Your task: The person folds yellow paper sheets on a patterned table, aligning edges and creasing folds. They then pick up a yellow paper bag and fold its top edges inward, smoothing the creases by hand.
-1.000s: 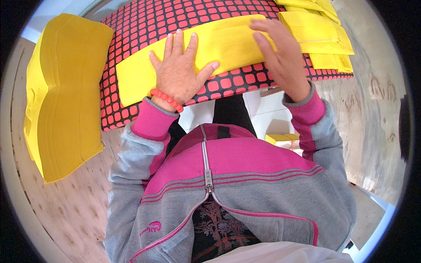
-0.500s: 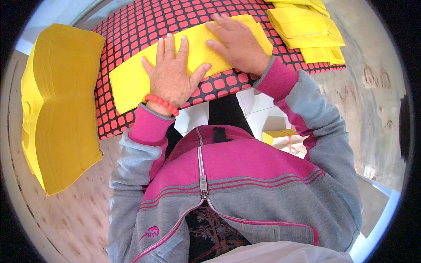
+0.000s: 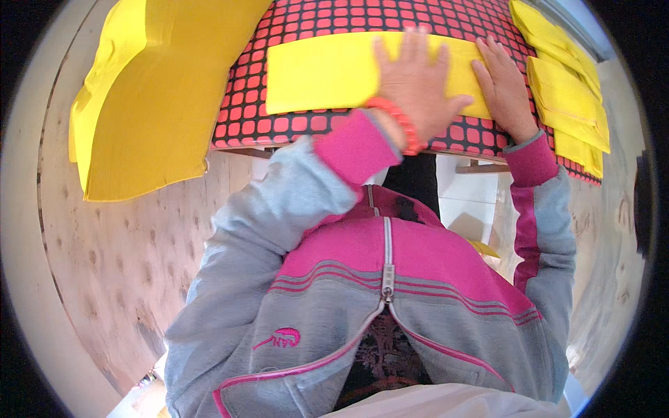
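The left hand (image 3: 418, 87) is blurred, so its fingers cannot be told apart clearly. Under this hand and the right hand (image 3: 505, 87), the right part of the long yellow folded cloth strip (image 3: 327, 73) is hidden. Beyond the fingertips, the red and black checked table cover (image 3: 306, 21) is cut off by the picture's edge. Left of the left hand, the thick stack of yellow cloth sheets (image 3: 153, 104) also runs out of view at the top.

You see from one camera on your head. It looks straight down, close over your grey and pink jacket (image 3: 390, 292) and the red and black table top (image 3: 334, 21). The edges bend round like a fishbowl.
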Tool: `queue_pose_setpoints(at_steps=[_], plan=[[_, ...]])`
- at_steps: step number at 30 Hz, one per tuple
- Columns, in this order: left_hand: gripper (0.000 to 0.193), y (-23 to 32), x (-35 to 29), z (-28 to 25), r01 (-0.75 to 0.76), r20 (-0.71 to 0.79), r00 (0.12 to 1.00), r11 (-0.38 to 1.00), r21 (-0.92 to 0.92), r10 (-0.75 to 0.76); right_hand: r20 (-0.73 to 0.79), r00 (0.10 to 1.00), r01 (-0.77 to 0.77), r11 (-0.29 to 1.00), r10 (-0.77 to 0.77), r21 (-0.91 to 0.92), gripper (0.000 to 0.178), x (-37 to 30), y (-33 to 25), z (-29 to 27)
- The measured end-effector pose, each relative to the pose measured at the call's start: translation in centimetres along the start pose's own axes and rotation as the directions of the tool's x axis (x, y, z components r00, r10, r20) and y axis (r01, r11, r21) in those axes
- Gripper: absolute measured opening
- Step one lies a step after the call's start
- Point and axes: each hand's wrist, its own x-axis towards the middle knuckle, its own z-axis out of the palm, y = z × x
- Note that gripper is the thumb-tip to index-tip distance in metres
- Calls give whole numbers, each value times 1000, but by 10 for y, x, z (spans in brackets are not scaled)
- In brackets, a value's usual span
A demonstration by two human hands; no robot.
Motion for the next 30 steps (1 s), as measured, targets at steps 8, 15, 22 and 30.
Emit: queue_pose_setpoints(at_steps=[8, 15, 22, 30], plan=[[83, 5, 36, 31, 109, 167, 980, 994, 13, -110, -31, 998, -51, 994, 54, 92, 50, 0, 5, 7], [93, -47, -8, -6, 175, 130, 972, 972, 159, -196, -8, 995, -100, 991, 101, 88, 50, 1, 0, 4], [92, -77, -40, -37, 203, 122, 964, 948, 244, -238, 1, 993, -114, 985, 115, 127, 50, 3, -3, -1], [89, -104, -73, -65, 298, 175, 918, 911, 285, -356, -15, 994, -107, 982, 111, 154, 49, 4, -5, -5]])
